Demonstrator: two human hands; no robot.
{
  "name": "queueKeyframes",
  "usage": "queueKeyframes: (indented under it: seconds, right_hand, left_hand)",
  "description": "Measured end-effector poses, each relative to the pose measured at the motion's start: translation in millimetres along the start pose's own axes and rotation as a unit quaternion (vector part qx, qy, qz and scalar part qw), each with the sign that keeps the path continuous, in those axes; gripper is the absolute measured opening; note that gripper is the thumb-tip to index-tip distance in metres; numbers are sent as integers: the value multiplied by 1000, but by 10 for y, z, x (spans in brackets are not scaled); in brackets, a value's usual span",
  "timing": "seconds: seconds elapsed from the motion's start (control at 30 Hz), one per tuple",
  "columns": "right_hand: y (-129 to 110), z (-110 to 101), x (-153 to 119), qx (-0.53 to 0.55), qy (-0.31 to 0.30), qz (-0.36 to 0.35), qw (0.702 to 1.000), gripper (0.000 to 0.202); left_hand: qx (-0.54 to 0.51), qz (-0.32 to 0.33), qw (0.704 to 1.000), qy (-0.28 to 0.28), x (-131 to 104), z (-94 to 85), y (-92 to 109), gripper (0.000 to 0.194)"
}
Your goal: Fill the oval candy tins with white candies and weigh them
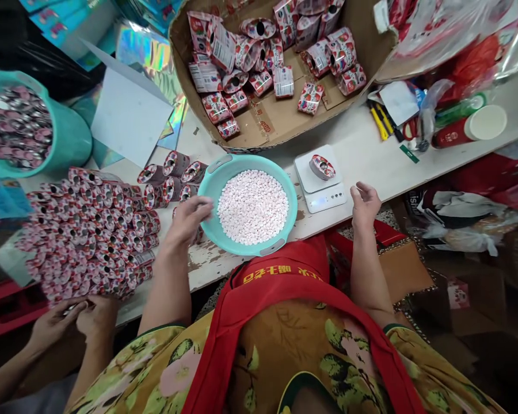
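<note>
White worktop point(354, 129) stretches before the left hand point(190, 215), too blurred to tell whether its curled fingers pinch anything, and the empty right hand point(365, 206), thumb apart; strawberry-print packets point(95, 230) crowd the left's outer side, a cardboard box point(263, 118) beyond. Between them sit a teal basin point(209, 227) of pale tablets point(254, 207), nearest the left, and a digital scale point(327, 200) bearing a single packet point(322, 167), just beside the right.

Red apron point(302, 256) over floral shirt point(291, 339)

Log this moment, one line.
left hand: at basin rim | right hand: beside scale | scale: one packet on top | basin: pale tablets
</note>
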State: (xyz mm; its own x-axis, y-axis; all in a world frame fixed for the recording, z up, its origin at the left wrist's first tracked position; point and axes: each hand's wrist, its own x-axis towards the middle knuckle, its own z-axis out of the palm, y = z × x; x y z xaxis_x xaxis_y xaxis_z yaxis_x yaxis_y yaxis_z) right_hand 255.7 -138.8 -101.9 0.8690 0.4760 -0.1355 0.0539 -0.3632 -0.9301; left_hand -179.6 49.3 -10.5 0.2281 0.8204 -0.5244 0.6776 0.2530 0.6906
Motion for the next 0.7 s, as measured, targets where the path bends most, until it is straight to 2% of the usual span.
queueKeyframes:
  seconds: [0.07, 0.13, 0.17, 0.27, 0.33, 0.4, 0.47, 0.7]
  right_hand:
    - [-10, 33, -33, 10, -7, 13, 1000, 50]
    - [-27, 69, -68, 19, -19, 26, 999, 49]
    - [-35, 84, -85, 23, -25, 33, 999, 49]
    - [-42, 92, -133, 37, -33, 54, 997, 49]
    - [-32, 61, -161, 43, -30, 68, 996, 50]
    - [-11, 10, -178, 45, -26, 79, 995, 50]
    - [21, -47, -176, 41, -22, 88, 995, 51]
    - [101, -146, 5, 33, -19, 87, 996, 49]
  left_hand:
    - [-49, 65, 991, -105, 291, 398, 427, 26]
    - [7, 135, 972, -193, 591, 901, 888, 16]
    - [56, 173, 959, -219, 727, 1160, 1113, 13]
    - [222, 290, 906, -216, 1030, 1837, 1672, 19]
    - [292, 347, 868, -202, 1143, 2144, 1897, 24]
    - [326, 374, 845, -198, 1206, 2325, 2000, 25]
    - [335, 381, 838, -198, 1239, 2406, 2018, 24]
    - [305, 393, 847, -190, 1249, 2395, 1983, 29]
